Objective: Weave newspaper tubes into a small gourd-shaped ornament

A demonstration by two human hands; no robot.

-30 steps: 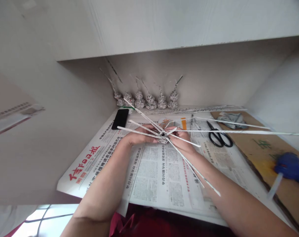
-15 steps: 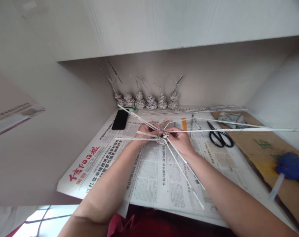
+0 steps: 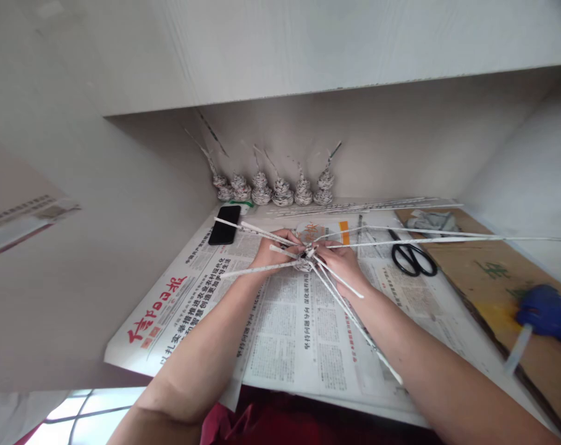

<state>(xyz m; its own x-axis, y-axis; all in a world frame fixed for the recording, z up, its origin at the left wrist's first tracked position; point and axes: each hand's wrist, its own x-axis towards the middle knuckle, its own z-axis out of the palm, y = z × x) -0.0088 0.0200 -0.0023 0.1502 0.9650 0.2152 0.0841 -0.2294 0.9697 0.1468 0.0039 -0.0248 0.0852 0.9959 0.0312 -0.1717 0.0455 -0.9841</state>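
Between my two hands is a small woven piece (image 3: pixel 303 266) made of rolled newspaper, with several thin paper strips sticking out around it. My left hand (image 3: pixel 278 248) is closed on its left side, and strips fan out past the fingers to the left. My right hand (image 3: pixel 338 261) pinches a long paper strip (image 3: pixel 401 240) close to the weave; this strip runs far off to the right. Other strips (image 3: pixel 354 318) slant down over the newspaper toward my right forearm. The fingertips partly hide the centre of the weave.
Several woven paper gourds (image 3: pixel 283 193) line the back wall. Loose paper strips (image 3: pixel 354 207) lie before them. A black phone (image 3: pixel 225 225) is at left; black scissors (image 3: pixel 414 258), cardboard (image 3: pixel 484 269) and a blue glue gun (image 3: pixel 547 315) are at right. Newspaper (image 3: pixel 280 327) covers the table.
The woven piece has turned slightly in my hands. The left strips sit lower, and the strips at lower right have shifted and bunched together. Both hands stay at about the same place.
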